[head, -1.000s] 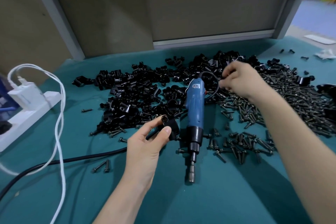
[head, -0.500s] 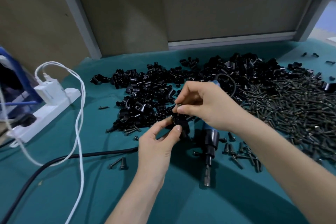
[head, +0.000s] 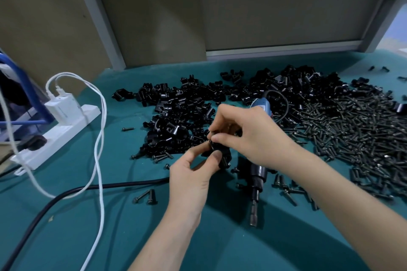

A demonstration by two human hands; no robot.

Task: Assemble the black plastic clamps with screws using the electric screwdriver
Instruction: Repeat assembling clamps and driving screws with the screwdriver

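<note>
My left hand [head: 193, 174] pinches a black plastic clamp [head: 222, 156] between thumb and forefinger above the teal mat. My right hand [head: 248, 136] meets it from the right, fingertips pinched on a small screw at the clamp's top; the screw is mostly hidden by the fingers. The blue electric screwdriver [head: 256, 182] lies on the mat beneath my right hand, bit pointing toward me. A heap of black clamps [head: 182, 114] lies behind my hands. A large pile of dark screws [head: 352, 130] spreads to the right.
A white power strip [head: 59, 130] with a charger and white cables [head: 100, 138] sits at the left. The screwdriver's black cord [head: 66, 193] crosses the teal mat [head: 220, 248]. Loose screws [head: 146, 197] lie near my left wrist. Grey partition panels close the back.
My right hand came from the screw pile at the right to the clamp in my left hand, bringing a screw. The view shifted left. The screwdriver has stayed where it lay.
</note>
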